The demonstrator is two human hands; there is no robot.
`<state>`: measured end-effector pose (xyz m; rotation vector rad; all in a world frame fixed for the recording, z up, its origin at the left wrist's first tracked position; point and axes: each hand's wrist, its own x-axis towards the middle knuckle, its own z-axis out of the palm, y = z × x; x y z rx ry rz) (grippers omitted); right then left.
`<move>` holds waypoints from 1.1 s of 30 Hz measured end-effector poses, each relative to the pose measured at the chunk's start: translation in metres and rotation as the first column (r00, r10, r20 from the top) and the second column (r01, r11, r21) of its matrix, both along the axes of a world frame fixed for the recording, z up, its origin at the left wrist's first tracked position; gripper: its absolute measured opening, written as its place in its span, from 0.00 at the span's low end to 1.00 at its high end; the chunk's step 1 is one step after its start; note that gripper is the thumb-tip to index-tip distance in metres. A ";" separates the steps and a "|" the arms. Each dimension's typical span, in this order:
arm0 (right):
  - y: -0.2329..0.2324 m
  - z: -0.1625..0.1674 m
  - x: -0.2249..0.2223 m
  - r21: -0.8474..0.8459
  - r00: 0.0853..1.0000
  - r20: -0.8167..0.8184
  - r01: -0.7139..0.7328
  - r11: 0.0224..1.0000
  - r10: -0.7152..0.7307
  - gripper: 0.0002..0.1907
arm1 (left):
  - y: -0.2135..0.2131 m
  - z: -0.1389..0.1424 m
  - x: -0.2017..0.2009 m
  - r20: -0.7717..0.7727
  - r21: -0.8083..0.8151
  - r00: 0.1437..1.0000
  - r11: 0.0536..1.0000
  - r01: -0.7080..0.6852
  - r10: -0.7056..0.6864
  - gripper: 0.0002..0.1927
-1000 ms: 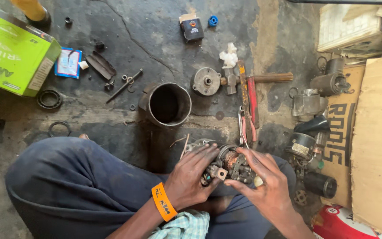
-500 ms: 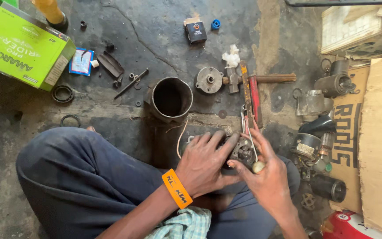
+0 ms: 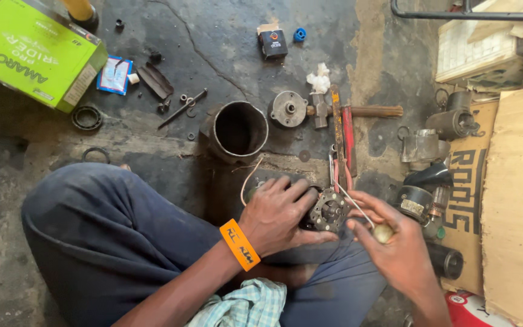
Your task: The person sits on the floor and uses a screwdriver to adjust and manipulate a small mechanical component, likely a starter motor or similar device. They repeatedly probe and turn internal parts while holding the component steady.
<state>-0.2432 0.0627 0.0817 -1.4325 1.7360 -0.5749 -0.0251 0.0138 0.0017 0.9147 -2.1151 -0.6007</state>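
My left hand [image 3: 276,213], with an orange wristband at the wrist, grips a round metal motor part [image 3: 328,211] with a holed end plate, held over my lap. My right hand [image 3: 394,248] sits just to the right of it, its fingers pinched on a thin tool with a pale rounded handle [image 3: 383,232] whose shaft points at the end plate. A thin wire loops up from the part near my left hand. I sit cross-legged in dark blue trousers on a grimy floor.
An open metal cylinder [image 3: 235,130] lies ahead, with a round flange [image 3: 288,109], a hammer [image 3: 358,111] and red-handled pliers [image 3: 347,142] to its right. A green box [image 3: 31,51] is at far left, rings [image 3: 86,117] near it. Motor parts [image 3: 452,124] and cardboard [image 3: 519,206] lie to the right.
My view has shifted slightly. My left hand has closed over the motor part and turned it so that the end plate faces right; my right hand has drawn back a little with the tool.
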 end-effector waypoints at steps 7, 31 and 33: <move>-0.003 -0.022 -0.001 0.120 0.985 -0.097 0.152 0.981 -0.140 0.21 | -0.038 -0.012 0.007 0.104 -0.068 0.966 0.968 0.243 -0.236 0.42; 0.026 -0.058 0.035 -0.051 0.864 0.322 0.424 0.904 -0.387 0.21 | 0.002 -0.012 -0.012 -0.082 0.119 0.987 0.985 -0.125 0.136 0.38; 0.020 -0.049 0.017 0.036 0.937 0.156 0.311 0.950 -0.313 0.22 | 0.005 -0.009 -0.012 -0.102 0.091 0.983 0.986 -0.142 0.151 0.39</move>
